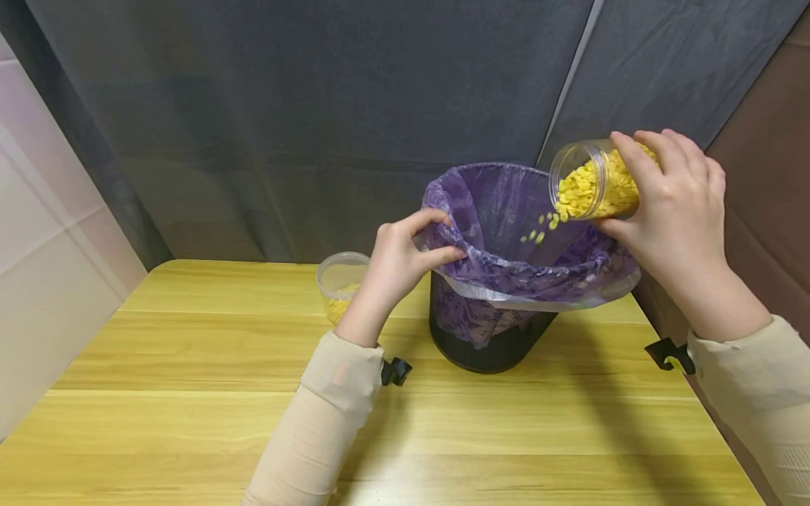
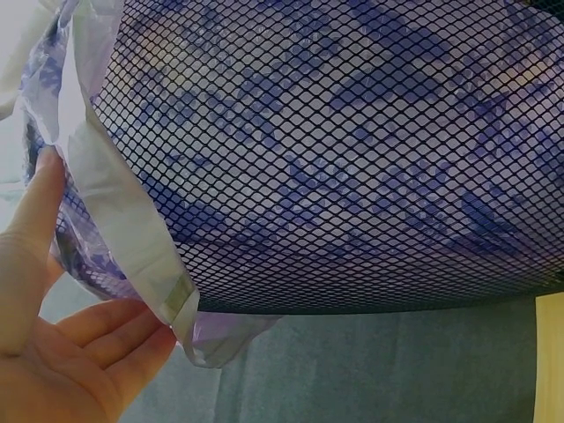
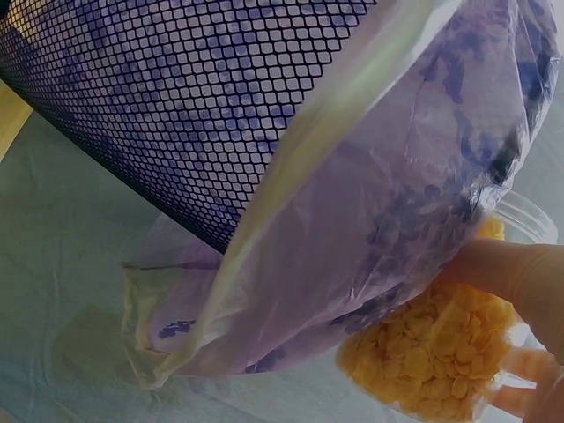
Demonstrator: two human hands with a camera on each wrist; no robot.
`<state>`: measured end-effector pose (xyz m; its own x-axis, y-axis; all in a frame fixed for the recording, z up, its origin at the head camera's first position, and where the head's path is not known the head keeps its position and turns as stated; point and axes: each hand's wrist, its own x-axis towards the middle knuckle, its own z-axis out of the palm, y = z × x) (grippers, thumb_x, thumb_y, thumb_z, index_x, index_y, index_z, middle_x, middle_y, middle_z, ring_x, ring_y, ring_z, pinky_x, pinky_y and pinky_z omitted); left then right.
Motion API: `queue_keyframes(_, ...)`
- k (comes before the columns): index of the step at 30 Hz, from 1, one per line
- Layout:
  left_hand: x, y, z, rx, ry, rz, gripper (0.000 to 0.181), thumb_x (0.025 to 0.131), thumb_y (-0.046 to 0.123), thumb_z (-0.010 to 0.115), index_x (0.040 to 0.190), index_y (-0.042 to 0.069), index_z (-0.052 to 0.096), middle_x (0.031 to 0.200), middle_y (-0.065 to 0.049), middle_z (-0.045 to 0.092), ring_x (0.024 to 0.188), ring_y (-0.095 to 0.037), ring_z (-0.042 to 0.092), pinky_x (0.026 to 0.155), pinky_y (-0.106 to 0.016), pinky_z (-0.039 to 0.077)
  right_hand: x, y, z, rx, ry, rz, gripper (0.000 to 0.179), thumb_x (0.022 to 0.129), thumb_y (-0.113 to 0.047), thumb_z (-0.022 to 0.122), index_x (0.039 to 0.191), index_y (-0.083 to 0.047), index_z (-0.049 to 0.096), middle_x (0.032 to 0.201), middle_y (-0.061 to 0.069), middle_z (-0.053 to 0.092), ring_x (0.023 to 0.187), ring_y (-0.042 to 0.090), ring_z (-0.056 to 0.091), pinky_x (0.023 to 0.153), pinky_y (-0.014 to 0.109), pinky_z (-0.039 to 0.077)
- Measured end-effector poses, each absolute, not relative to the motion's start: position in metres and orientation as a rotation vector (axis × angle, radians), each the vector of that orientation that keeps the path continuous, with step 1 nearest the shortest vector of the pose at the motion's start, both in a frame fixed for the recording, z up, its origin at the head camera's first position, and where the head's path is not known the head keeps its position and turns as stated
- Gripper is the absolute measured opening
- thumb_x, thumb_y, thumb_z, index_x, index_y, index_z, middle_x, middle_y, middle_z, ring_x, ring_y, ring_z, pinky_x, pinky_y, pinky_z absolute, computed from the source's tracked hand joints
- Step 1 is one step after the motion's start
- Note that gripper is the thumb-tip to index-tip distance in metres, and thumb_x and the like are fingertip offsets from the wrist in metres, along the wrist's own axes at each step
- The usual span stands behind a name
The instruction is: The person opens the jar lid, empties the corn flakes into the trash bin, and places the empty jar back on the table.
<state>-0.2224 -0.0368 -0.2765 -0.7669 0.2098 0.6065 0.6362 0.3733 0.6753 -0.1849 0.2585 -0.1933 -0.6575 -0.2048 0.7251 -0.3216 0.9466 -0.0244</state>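
Note:
My right hand [image 1: 680, 204] grips a clear plastic jar [image 1: 591, 184] of yellow flakes, tipped on its side over a black mesh trash bin [image 1: 484, 355]. Several flakes [image 1: 539, 236] are falling from its mouth into the bin. A purple bag [image 1: 506, 200] lines the bin, its edge folded down outside the rim. At the rim's left side, my left hand [image 1: 400, 261] pinches the bagged edge between thumb and fingers. The bin leans. In the right wrist view, the jar [image 3: 432, 352] is partly hidden behind the bag's white edge and purple film [image 3: 397, 203].
A second clear tub [image 1: 342, 273] with some yellow flakes at its bottom stands behind my left wrist on the wooden table [image 1: 209, 393]. A dark grey curtain [image 1: 253, 126] hangs right behind the table. The table's right edge runs below my right arm.

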Motion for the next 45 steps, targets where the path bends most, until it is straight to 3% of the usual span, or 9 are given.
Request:
queue_keyframes(18,-0.2228,-0.0356,-0.2775,-0.737,-2.219,-1.348,0.037,0.071,0.022,0.085,0.103,0.012,0.069,0.088,0.003,0.067,0.053,-0.016,0.038,0.051,-0.029,0.035,-0.1854,0.2599,-0.1944,0.411,-2.282,0.163,0.098,0.053,-0.006,0.093,0.140,-0.013,0.048,0.139,0.019,0.045,0.136,0.035,0.028,0.104,0.059,0.019)
queue_keyframes(25,-0.2230,-0.0356,-0.2775,-0.736,-2.215,-1.343,0.036,0.071,0.023,0.085,0.102,0.013,0.069,0.091,0.003,0.067,0.059,-0.016,0.042,0.057,-0.027,0.039,-0.1850,0.2608,-0.1952,0.410,-2.278,0.155,0.098,0.054,-0.003,0.092,0.140,-0.014,0.048,0.141,0.017,0.044,0.137,0.034,0.027,0.104,0.058,0.019)
queue_keyframes(45,-0.2237,-0.0364,-0.2769,-0.731,-2.214,-1.344,0.036,0.072,0.023,0.085,0.102,0.013,0.068,0.082,0.002,0.064,0.057,-0.017,0.040,0.053,-0.028,0.036,-0.1869,0.2590,-0.1947,0.433,-2.262,0.160,0.094,0.056,0.000,0.089,0.139,-0.014,0.049,0.143,0.016,0.043,0.138,0.032,0.026,0.105,0.057,0.018)
